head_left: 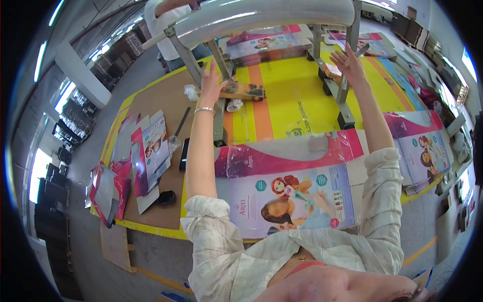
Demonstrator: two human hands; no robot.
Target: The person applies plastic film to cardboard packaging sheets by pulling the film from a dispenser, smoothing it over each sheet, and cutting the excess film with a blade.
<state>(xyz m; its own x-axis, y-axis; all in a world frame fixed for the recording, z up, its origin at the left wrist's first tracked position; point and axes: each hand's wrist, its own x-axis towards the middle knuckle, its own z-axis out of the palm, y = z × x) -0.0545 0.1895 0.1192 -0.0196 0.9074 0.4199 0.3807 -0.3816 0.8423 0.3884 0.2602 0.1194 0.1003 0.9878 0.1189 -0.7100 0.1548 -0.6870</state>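
Observation:
Both of my arms reach forward on either side of a metal frame that carries a large roll of clear film (266, 20). My left hand (212, 83) is raised beside the frame's left post, fingers spread, holding nothing. On the other side my right hand (349, 65) is up by the right post, its fingers apart and nothing visible in it. Below and between my arms lies a printed cardboard sheet (302, 201) with a doll picture and a pink band, with shiny film over its upper part. A patterned block (244, 91) rests near the left post.
More printed sheets lie at the left (151, 146), the right (425, 151) and behind the frame (266, 46). A dark phone-like object (184, 154), a long thin bar (182, 122) and a black item (166, 197) are on the brown board. Another person (171, 45) stands behind the roll.

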